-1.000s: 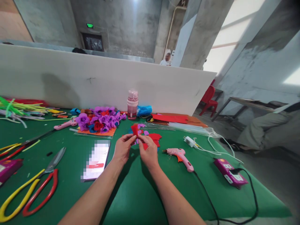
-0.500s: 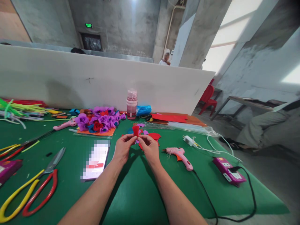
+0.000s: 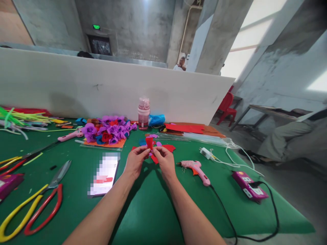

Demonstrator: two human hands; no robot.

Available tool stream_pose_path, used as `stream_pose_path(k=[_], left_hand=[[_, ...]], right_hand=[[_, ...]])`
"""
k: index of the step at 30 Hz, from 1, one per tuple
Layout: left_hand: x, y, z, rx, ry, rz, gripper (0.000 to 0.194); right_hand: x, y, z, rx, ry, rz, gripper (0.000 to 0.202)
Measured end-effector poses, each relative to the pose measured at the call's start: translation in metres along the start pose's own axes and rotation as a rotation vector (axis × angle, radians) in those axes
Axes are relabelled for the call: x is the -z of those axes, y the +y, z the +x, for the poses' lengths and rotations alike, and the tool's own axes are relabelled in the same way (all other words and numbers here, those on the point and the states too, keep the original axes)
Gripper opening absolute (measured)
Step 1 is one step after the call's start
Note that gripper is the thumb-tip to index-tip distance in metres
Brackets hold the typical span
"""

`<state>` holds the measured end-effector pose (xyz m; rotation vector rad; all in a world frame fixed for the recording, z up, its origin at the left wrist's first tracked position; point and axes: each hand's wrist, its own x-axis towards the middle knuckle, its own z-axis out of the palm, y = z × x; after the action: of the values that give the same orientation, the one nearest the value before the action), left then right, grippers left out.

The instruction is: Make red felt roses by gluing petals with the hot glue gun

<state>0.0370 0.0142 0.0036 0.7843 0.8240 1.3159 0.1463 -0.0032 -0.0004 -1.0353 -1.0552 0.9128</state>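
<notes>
A small red petal-like piece (image 3: 149, 142), apparently paper or foam, stands upright between my two hands. My left hand (image 3: 136, 159) pinches its lower left side, thumb and forefinger together. My right hand (image 3: 164, 158) pinches close by on the right, its fingertips almost touching the left ones. The bottom of the piece is hidden by my fingers. Behind and below my hands lie loose red cut pieces (image 3: 169, 148) and a few purple ones (image 3: 158, 144). To the right, a pink hot glue gun (image 3: 195, 168) lies on the green table (image 3: 150, 217).
Left of my forearm are a phone (image 3: 105, 175) and large scissors (image 3: 55, 183). Purple paper flowers (image 3: 114, 130) and a pink bottle (image 3: 143, 114) stand at the back before a white partition (image 3: 114, 85). A purple box (image 3: 249, 186) with a black cable lies right.
The red piece has shifted slightly right and turned a little between my fingers. My right fingertips have moved slightly away from the left ones. Everything else on the table stays put.
</notes>
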Motion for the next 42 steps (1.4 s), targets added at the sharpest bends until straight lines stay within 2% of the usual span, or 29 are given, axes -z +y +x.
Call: stream_pose_path(k=[6,13,16,23,30,39,42], left_hand=[[0.0010,-0.0011,0.0005,0.015,-0.019,-0.023,0.026],[0.0008,-0.0014,0.0007,0.072,-0.028,-0.074,0.026],[0.0003,-0.0009,0.0004,0.081,-0.014,-0.083,0.027],[0.0002,-0.0009,-0.0005,0.076,-0.021,-0.086,0.027],[-0.0014,-0.0013,-0.0010,0.071,-0.018,-0.091,0.026],[-0.0014,-0.0014,-0.0017,0.045,-0.019,-0.037,0.028],[-0.0027,-0.0002,-0.0021,0.037,-0.007,-0.054,0.030]], right_hand=[[0.0017,0.0016,0.0004,0.028,0.002,-0.054,0.018],[0.0016,-0.0010,0.0004,-0.085,-0.004,0.053,0.020],[0.0007,-0.0031,-0.0005,-0.067,-0.018,0.049,0.019],[0.0009,-0.0016,-0.0003,-0.025,-0.025,0.029,0.018],[0.0018,-0.0013,-0.0004,-0.089,-0.027,0.117,0.016],[0.0019,0.0005,-0.0003,-0.118,-0.009,0.121,0.018],[0.0025,-0.0004,0.0028,-0.170,-0.001,0.143,0.019]])
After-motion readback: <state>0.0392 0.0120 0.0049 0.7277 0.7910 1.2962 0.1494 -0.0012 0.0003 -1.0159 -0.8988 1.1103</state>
